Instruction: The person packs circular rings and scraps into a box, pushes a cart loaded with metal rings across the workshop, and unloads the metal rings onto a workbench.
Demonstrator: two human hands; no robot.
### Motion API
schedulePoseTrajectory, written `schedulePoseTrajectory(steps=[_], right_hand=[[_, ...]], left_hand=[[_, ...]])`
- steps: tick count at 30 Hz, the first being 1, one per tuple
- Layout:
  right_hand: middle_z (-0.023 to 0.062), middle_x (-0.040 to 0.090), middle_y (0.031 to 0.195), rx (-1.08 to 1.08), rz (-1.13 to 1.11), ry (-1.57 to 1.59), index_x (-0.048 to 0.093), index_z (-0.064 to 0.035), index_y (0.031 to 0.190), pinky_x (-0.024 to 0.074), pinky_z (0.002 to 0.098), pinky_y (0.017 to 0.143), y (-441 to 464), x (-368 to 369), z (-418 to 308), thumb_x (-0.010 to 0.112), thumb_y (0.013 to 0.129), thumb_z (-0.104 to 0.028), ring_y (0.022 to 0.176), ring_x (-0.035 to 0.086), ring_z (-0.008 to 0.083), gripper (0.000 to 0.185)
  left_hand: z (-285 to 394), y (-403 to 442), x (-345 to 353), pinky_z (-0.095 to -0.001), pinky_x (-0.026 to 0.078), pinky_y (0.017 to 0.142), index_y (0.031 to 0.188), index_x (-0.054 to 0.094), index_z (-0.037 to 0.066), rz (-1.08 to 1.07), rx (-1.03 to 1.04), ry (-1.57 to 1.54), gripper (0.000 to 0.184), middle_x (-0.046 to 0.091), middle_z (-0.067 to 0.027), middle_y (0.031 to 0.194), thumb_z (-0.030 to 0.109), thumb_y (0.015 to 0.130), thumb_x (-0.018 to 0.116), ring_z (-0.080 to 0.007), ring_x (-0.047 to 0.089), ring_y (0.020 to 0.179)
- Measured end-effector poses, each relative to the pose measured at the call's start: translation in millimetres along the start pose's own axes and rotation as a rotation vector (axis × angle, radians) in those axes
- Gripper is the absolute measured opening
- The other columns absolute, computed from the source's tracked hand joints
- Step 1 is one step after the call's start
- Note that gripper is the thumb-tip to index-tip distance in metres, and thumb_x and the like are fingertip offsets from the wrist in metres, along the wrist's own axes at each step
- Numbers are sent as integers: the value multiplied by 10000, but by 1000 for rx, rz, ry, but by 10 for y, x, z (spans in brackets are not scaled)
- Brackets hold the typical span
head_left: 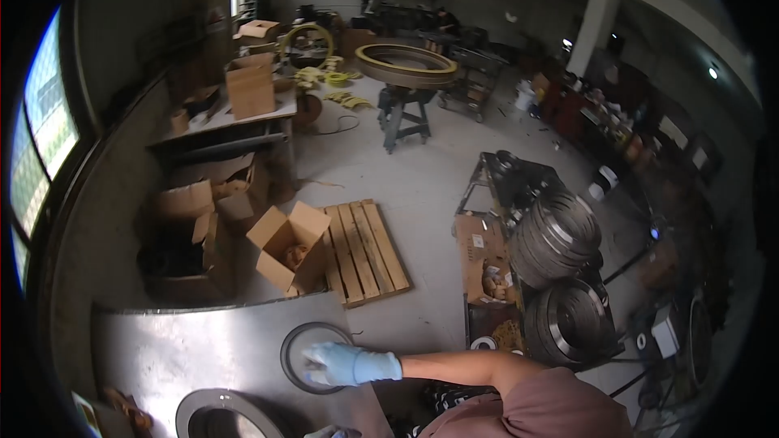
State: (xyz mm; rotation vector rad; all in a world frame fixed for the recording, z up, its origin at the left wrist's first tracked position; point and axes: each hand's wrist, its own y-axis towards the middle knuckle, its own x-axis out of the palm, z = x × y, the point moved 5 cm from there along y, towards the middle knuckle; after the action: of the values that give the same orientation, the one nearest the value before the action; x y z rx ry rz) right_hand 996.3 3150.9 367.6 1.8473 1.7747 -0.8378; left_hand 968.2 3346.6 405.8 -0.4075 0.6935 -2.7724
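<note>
Right hand over thin ring, fingers' grip unclear, left hand's too; thick ring near, carton beyond

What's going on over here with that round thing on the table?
A person's right grip, in a blue glove, is over a thin dark ring lying flat on a metal table; whether it is holding the ring can't be made out. The left grip barely shows at the bottom edge. A thicker ring lies nearby, and more rings are stacked off to the right.
</note>
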Motion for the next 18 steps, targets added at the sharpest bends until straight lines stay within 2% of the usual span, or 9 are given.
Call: schedulePoseTrajectory(steps=[2,4,6,8,10,12,14,16,18], right_hand=[[201,628,1100,151,-75,-27,588,19,1080,490,466,855,-713,-82,557,599,899,-349,983,633,378,410],[189,631,1026,235,123,-222,597,5,1042,493,473,844,-1536,-145,1097,576,887,-359,956,635,385,397],[187,631,1023,462,23,-357,594,-9,1027,495,490,839,-2393,-246,1607,557,872,-349,948,637,384,376],[205,657,901,541,307,-347,635,-12,897,524,491,724,-3293,-374,2081,572,794,-274,782,658,376,288],[201,657,890,807,444,-212,639,-24,878,518,489,696,-4220,-934,2118,569,790,-274,763,664,353,275],[163,642,888,1091,584,-485,637,-55,873,490,463,649,-5163,-1141,2491,567,808,-277,749,633,321,242],[186,594,1126,1291,843,-735,585,-40,1095,471,455,823,-6088,-1410,2603,637,794,-300,989,594,326,401],[202,546,1260,1579,997,-834,524,-27,1200,435,445,951,-6946,-1374,3032,678,781,-315,1123,552,341,531],[204,582,1244,1737,1053,-577,485,-22,1260,470,433,949,-7490,-1416,3398,689,783,-317,1131,581,350,598]], left_hand=[[-309,810,265,-244,484,558,1087,654,21,28,17,-53,425,673,-52,758,411,998,509,-126,590,578],[-1035,1851,453,-292,532,723,1110,642,-13,33,55,-167,304,702,-108,870,252,983,561,-163,674,811],[-1187,2439,898,-279,526,736,1224,585,26,-74,-95,51,337,693,-95,1012,262,983,574,-148,658,853],[-1007,2785,1675,-267,516,736,1253,568,54,-145,-245,103,353,695,-68,987,257,967,609,-129,641,855],[-1198,3280,2375,-270,513,721,1256,564,54,-261,-208,92,355,678,-85,1057,229,955,627,-136,645,864],[-1150,3681,3185,-274,515,723,1288,529,38,-361,-132,241,421,648,-115,1149,225,933,658,-155,645,926],[-957,4000,3953,-271,496,664,1284,510,15,-368,69,543,537,626,-107,1071,302,884,724,-157,613,827],[-1097,4591,4586,-325,519,797,1387,409,-12,-354,183,855,768,602,-190,1195,352,818,777,-259,637,974],[-810,4735,5284,-430,423,1030,1454,327,-16,-318,350,1092,1001,522,-282,1336,504,726,777,-407,510,1247]])
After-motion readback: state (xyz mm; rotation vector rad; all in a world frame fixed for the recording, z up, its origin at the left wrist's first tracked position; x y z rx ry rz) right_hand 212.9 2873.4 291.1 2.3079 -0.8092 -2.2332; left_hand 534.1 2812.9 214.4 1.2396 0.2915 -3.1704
